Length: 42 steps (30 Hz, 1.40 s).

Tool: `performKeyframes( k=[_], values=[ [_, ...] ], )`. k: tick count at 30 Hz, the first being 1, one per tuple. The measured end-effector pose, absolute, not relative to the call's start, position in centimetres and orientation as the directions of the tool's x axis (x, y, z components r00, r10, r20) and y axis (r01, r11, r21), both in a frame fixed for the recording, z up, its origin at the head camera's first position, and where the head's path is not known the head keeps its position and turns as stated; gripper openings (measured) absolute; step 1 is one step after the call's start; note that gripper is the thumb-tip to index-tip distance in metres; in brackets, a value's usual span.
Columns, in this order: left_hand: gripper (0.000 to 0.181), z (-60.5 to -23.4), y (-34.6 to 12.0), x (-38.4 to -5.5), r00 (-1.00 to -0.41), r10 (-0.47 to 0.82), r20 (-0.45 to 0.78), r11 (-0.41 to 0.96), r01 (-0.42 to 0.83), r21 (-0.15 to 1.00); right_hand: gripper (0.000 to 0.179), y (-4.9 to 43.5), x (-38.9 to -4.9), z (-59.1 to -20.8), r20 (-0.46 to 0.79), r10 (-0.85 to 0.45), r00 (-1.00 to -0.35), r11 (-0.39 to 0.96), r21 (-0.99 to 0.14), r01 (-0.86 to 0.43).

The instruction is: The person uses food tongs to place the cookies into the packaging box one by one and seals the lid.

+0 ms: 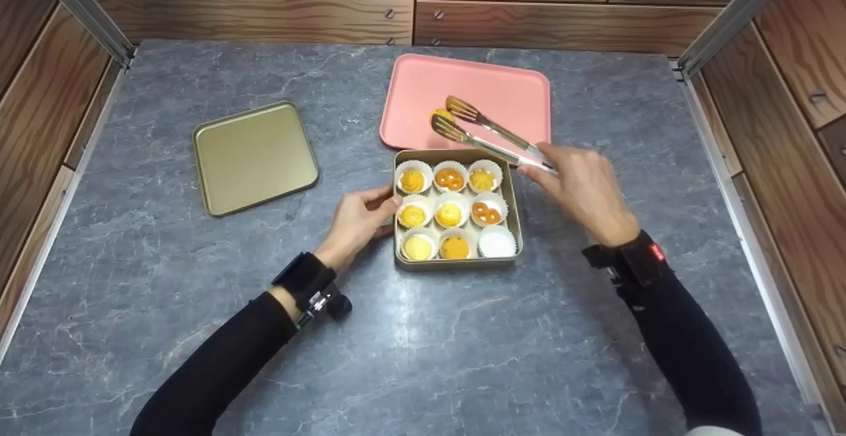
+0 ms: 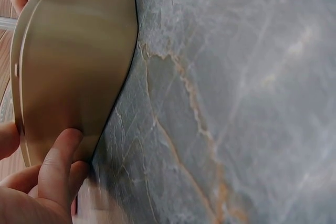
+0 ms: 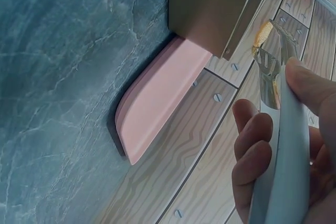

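Note:
My left hand (image 1: pixel 353 224) holds the left side of a gold square tin (image 1: pixel 459 264), thumb at the rim and fingers against the outer wall. Inside are several white paper cups with yellow and orange small pastries; the cup (image 1: pixel 497 242) at the near right corner shows only white. My right hand (image 1: pixel 585 181) grips tongs (image 1: pixel 502 133) with slotted metal heads and pale handles. In the right wrist view a yellow piece (image 3: pixel 262 33) shows at the tong heads. From above, this yellow pastry (image 1: pixel 441 115) is partly hidden by them, over the pink tray (image 1: pixel 522 92).
A gold square lid (image 1: pixel 258 158) lies on the grey marbled table (image 1: pixel 344 370), left of the tin. The pink tray lies just behind the tin. Wood-patterned panels (image 1: pixel 297 16) bound the table at the back and both sides.

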<state>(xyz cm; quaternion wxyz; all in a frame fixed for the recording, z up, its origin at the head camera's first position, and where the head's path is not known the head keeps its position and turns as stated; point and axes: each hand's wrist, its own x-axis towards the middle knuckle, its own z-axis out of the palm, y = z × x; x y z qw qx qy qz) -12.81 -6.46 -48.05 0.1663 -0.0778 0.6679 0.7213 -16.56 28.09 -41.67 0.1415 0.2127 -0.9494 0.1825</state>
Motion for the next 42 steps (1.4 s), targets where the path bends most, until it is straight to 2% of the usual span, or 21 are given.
performKeyframes(
  k=[8,16,25,34,42],
  values=[
    [0.052,-48.0,-6.5,-12.9,-0.930,0.138,-0.341,-0.028,-0.348,0.937,0.034,29.1,-14.8,-41.5,0.350,-0.369,-0.861,0.830,-0.292,-0.475],
    [0.053,-47.9,-6.6,-12.9,-0.924,0.135,-0.359,-0.017,-0.364,0.931,0.040,31.0,-13.4,-41.3,0.371,-0.429,-0.824,0.801,-0.266,-0.537],
    [0.052,-48.0,-6.5,-12.9,-0.931,0.133,-0.340,-0.028,-0.346,0.938,0.042,33.2,-12.7,-40.8,0.316,-0.450,-0.835,0.777,-0.323,-0.541],
    [0.052,-48.0,-6.5,-13.0,-0.929,0.120,-0.350,-0.020,-0.355,0.935,0.044,35.5,-12.1,-40.1,0.244,-0.530,-0.812,0.737,-0.341,-0.583],
    [0.053,-48.0,-6.6,-13.0,-0.924,0.123,-0.362,-0.014,-0.367,0.930,0.045,37.1,-11.7,-39.7,0.250,-0.549,-0.798,0.728,-0.325,-0.603]
  ],
)
